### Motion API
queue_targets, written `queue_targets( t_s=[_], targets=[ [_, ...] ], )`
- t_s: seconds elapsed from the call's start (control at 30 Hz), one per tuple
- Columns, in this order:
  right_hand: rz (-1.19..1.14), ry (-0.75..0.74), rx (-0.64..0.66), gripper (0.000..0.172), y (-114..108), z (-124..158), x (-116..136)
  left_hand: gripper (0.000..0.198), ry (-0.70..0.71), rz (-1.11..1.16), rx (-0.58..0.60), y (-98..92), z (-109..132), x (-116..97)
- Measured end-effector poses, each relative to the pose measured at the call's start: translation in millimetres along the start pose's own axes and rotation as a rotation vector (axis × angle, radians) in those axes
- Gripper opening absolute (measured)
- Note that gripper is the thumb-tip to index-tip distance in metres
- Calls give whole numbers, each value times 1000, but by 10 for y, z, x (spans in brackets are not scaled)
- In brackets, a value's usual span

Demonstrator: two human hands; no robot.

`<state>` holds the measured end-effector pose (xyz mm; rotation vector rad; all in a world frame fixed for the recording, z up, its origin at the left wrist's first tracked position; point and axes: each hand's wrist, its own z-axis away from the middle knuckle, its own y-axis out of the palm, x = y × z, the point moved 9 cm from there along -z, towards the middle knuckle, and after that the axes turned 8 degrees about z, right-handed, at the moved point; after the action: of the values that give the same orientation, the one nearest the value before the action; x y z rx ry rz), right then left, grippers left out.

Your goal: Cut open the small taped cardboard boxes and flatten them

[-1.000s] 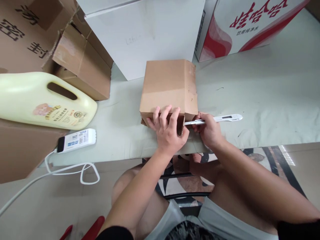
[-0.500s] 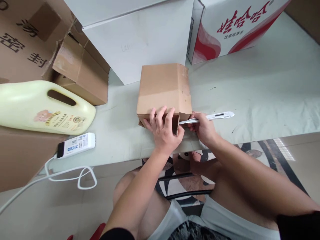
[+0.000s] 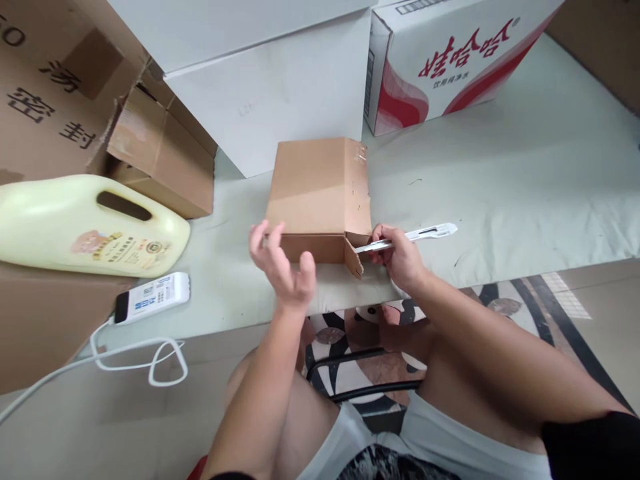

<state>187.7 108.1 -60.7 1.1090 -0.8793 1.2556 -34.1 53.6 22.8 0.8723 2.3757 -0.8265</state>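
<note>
One small cardboard box (image 3: 317,187) sits on the pale table (image 3: 510,193), between the person's two hands and just beyond them. The left hand (image 3: 281,267) is released, fingers spread and holding nothing; its fingertips hover at the box's near left corner, and the blur hides whether they touch it. The right hand (image 3: 400,257) is clenched around one white utility knife (image 3: 417,237), whose blade points away from this hand towards the left hand and meets the box's near right corner, where a single flap (image 3: 353,257) sticks out.

Well out past the left hand lie one cream jug (image 3: 90,223) on its side and one white power strip (image 3: 150,297) with its cable (image 3: 130,353). Beyond the hands stand two brown cartons (image 3: 160,153), one white box (image 3: 270,87) and one red-and-white carton (image 3: 450,60).
</note>
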Motion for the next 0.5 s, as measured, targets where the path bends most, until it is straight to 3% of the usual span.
queue_targets(
  t_s=[0.13,0.23,0.33,0.5],
  targets=[
    [-53,-56,6,33,7,-5,37,62,-429,151,-163,-202,-64,501],
    [-123,-95,25,35,30,-16,70,48,-750,454,-100,-16,31,800],
    [-180,-121,54,38,53,-19,90,37,-778,628,-13,138,37,808],
    [-233,-126,99,38,90,19,143,37,-736,637,-47,116,32,754]
  ],
)
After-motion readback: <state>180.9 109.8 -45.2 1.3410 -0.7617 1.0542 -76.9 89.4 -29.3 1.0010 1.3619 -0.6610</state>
